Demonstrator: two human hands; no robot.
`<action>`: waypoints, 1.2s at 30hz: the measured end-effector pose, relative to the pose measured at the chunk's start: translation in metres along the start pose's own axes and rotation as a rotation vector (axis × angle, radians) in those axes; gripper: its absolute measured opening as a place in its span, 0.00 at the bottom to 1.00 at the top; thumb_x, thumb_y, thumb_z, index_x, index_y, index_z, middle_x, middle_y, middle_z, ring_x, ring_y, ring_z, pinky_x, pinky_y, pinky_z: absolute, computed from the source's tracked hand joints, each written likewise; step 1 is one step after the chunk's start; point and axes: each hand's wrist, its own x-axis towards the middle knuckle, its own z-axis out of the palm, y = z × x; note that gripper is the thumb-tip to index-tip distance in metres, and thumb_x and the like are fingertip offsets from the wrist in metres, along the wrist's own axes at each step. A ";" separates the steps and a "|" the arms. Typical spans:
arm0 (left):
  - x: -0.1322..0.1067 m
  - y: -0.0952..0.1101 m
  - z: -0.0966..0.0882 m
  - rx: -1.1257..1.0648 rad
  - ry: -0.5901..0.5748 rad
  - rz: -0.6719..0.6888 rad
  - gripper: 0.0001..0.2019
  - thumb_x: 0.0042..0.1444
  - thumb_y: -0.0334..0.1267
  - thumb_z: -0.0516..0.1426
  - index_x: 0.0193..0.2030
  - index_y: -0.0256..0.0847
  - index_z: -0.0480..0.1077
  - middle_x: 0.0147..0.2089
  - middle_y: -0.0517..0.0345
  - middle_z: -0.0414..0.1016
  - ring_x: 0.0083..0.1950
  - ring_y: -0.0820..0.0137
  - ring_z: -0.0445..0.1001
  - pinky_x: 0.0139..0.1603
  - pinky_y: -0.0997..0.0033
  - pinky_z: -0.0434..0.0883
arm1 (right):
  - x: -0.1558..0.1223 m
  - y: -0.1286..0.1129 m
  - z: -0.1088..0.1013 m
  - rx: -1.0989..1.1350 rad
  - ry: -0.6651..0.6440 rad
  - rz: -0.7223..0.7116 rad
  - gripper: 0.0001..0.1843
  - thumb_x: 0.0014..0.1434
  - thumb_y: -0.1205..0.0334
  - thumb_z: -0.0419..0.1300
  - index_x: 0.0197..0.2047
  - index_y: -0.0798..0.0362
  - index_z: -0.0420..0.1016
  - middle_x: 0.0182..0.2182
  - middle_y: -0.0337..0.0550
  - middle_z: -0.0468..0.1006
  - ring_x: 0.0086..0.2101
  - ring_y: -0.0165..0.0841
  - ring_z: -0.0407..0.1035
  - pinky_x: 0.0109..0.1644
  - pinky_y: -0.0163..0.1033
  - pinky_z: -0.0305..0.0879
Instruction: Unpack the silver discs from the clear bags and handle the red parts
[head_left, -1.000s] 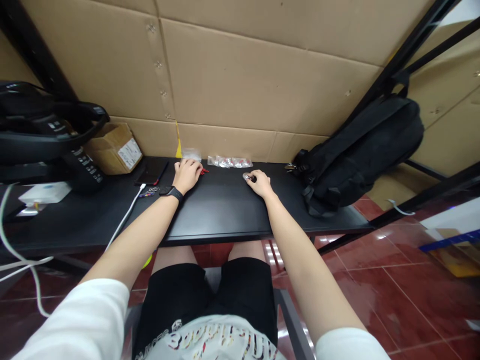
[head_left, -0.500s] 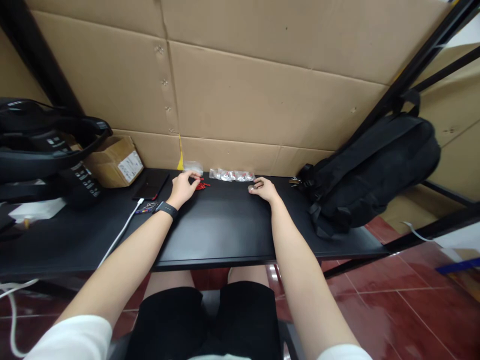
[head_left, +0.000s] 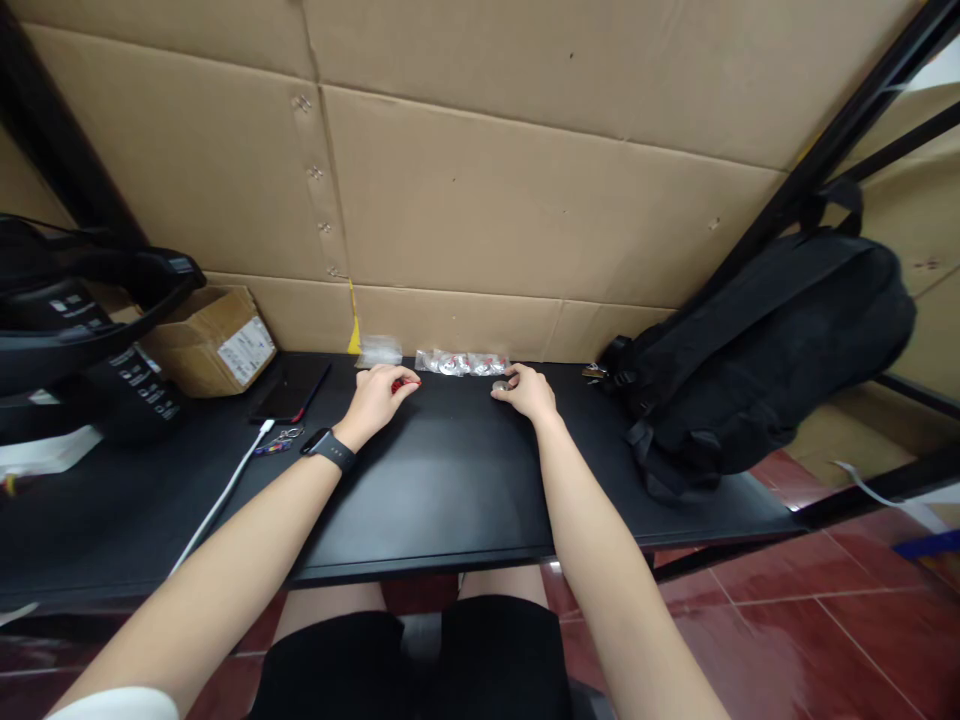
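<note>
My left hand point(head_left: 377, 402), with a black watch on its wrist, is at the back of the black table. Its thumb and fingers close around a small red cord point(head_left: 406, 384), most of which the hand hides. Across from it, my right hand point(head_left: 531, 391) pinches a small round, shiny, clear-looking piece point(head_left: 500, 387) just above the tabletop; its exact kind is too small to tell. Between and behind the hands lies a row of small clear packets point(head_left: 461, 363) with round silvery and red contents. Another clear plastic bag point(head_left: 380, 350) rests behind my left hand.
A phone point(head_left: 287, 393), a white cable point(head_left: 225, 495) and a keyring point(head_left: 279, 441) lie left on the table point(head_left: 442, 500). Farther left are a cardboard box point(head_left: 214, 340) and black gear point(head_left: 97, 330). A black backpack point(head_left: 772, 340) and keys point(head_left: 594, 371) are at right. Cardboard lines the back.
My left hand has closed over the red cords, which lay more exposed before. The right hand still holds the small round piece. The view has shifted slightly.
</note>
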 end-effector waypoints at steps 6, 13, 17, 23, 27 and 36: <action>-0.003 0.005 0.001 0.034 0.014 0.010 0.06 0.63 0.42 0.58 0.37 0.47 0.76 0.44 0.57 0.82 0.51 0.57 0.75 0.53 0.56 0.61 | 0.001 0.004 0.002 0.024 -0.005 0.001 0.21 0.44 0.53 0.74 0.42 0.44 0.77 0.38 0.39 0.83 0.42 0.41 0.78 0.39 0.40 0.66; -0.003 0.004 0.001 0.043 -0.011 0.011 0.07 0.64 0.42 0.57 0.38 0.47 0.76 0.45 0.55 0.81 0.52 0.57 0.73 0.51 0.57 0.60 | 0.000 0.005 0.002 0.049 0.008 0.008 0.20 0.45 0.54 0.74 0.41 0.44 0.77 0.38 0.39 0.83 0.42 0.41 0.77 0.38 0.39 0.66; -0.003 0.002 0.001 0.050 -0.026 0.014 0.07 0.64 0.42 0.57 0.38 0.47 0.76 0.46 0.55 0.81 0.53 0.56 0.72 0.52 0.57 0.59 | 0.000 0.006 0.001 0.064 0.014 0.005 0.18 0.45 0.56 0.74 0.41 0.44 0.78 0.38 0.38 0.83 0.41 0.39 0.78 0.39 0.39 0.66; -0.002 -0.002 0.004 0.054 -0.005 0.041 0.06 0.64 0.41 0.58 0.39 0.47 0.76 0.46 0.56 0.81 0.53 0.57 0.72 0.53 0.57 0.58 | 0.000 0.009 0.002 0.079 0.022 0.009 0.18 0.45 0.56 0.74 0.41 0.45 0.78 0.38 0.39 0.83 0.40 0.38 0.78 0.40 0.38 0.67; -0.001 0.000 0.003 0.046 0.000 0.051 0.06 0.64 0.41 0.58 0.38 0.46 0.76 0.45 0.56 0.81 0.53 0.58 0.71 0.52 0.58 0.57 | 0.002 0.016 0.004 0.088 0.023 0.001 0.19 0.45 0.56 0.74 0.41 0.47 0.79 0.37 0.38 0.83 0.39 0.36 0.77 0.43 0.38 0.68; 0.000 0.006 -0.006 0.020 0.016 0.009 0.05 0.63 0.39 0.59 0.38 0.44 0.76 0.45 0.56 0.80 0.53 0.58 0.70 0.53 0.58 0.56 | 0.010 0.031 0.013 0.118 0.015 -0.053 0.21 0.42 0.56 0.74 0.41 0.49 0.80 0.37 0.40 0.82 0.39 0.36 0.76 0.48 0.40 0.69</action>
